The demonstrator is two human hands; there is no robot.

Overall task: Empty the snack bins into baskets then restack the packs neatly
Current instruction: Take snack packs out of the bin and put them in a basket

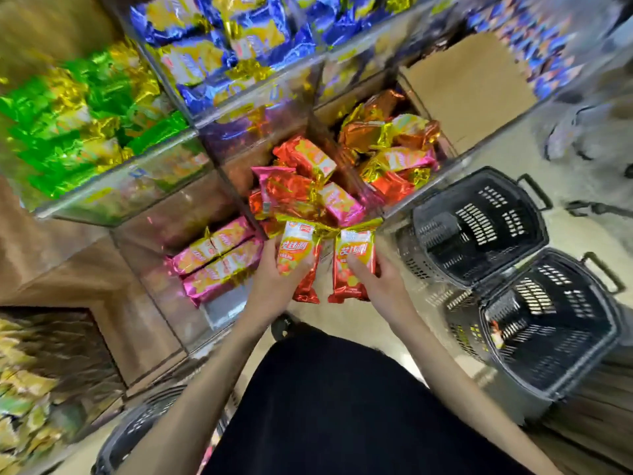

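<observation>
Both fingers (359, 274) curled (tight) — red packs (352, 265).

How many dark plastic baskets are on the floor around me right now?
3. Two dark baskets sit side by side on the right, the farther one and the nearer one. Part of a third shows at lower left, mostly hidden by the left arm. Others may be out of view.

Single head-worn wide-angle view, recorded from above, faced forward and steeply down. Landmark: clear bin (308, 186) of red packs, at frame centre and close. Both hands sat just below it, near the lens. Two black baskets (479, 228) lay right of it. No second view; edges were blurred
</observation>
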